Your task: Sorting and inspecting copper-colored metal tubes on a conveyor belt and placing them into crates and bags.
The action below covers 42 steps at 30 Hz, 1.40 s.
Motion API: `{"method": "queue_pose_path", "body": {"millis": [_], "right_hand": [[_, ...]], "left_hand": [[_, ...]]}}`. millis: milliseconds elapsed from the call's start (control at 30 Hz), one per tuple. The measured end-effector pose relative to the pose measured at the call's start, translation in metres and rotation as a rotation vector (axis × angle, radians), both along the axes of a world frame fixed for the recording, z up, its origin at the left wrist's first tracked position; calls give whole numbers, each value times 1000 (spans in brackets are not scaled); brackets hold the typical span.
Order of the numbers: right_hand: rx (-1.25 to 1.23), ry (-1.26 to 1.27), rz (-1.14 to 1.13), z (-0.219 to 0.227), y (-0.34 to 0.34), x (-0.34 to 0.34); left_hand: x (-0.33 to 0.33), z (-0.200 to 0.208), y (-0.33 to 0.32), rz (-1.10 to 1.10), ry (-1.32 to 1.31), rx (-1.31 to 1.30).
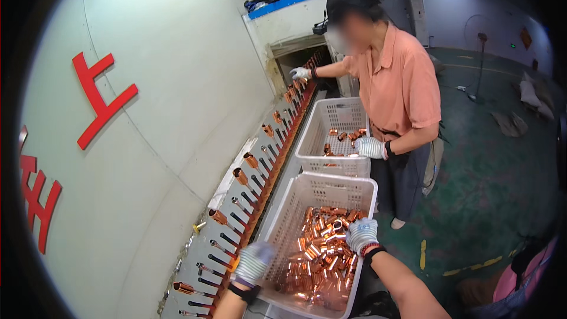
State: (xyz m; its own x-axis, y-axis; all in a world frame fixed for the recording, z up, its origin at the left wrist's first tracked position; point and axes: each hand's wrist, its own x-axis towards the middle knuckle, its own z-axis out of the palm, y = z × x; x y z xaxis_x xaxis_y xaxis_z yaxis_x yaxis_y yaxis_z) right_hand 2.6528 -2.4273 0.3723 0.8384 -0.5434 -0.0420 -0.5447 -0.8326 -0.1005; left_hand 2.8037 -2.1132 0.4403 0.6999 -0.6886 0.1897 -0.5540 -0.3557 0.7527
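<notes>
Right hand [361,234] grasping copper fittings [319,254] in white crate [283,212]; left hand [254,263] blurred, grip unclear, above peg rack [236,218].

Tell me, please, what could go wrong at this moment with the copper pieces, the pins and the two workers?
1. The right hand digs into the heaped copper fittings; edges might wear or cut the glove.
2. The left hand is close to the row of pins; it could get jabbed or caught.
3. The co-worker loads the same row; a fitting could fall off a tilted pin.
</notes>
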Motion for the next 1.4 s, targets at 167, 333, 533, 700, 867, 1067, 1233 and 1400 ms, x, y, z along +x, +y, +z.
{"method": "queue_pose_path", "body": {"millis": [167,333,533,700,867,1067,1233,1400], "right_hand": [[29,-26,71,10,2,-1],[53,120,7,12,-11,-12],[-129,-112,-6,-56,-3,26],[57,-165,43,-35,10,32],[113,-79,-52,-46,-22,31],[12,-55,72,-5,10,33],[-71,-53,107,-15,-9,22],[-28,-44,71,24,-10,9]], "left_hand": [[-57,20,-44,-316,120,82],[81,-8,-60,224,103,-289],[326,-41,91,376,574,-512],[217,-98,-218,-30,781,-318],[78,12,-127,-54,682,-185],[-57,12,40,143,659,-165],[-108,-18,35,42,313,-52],[-89,-56,9,201,-331,86]]}}
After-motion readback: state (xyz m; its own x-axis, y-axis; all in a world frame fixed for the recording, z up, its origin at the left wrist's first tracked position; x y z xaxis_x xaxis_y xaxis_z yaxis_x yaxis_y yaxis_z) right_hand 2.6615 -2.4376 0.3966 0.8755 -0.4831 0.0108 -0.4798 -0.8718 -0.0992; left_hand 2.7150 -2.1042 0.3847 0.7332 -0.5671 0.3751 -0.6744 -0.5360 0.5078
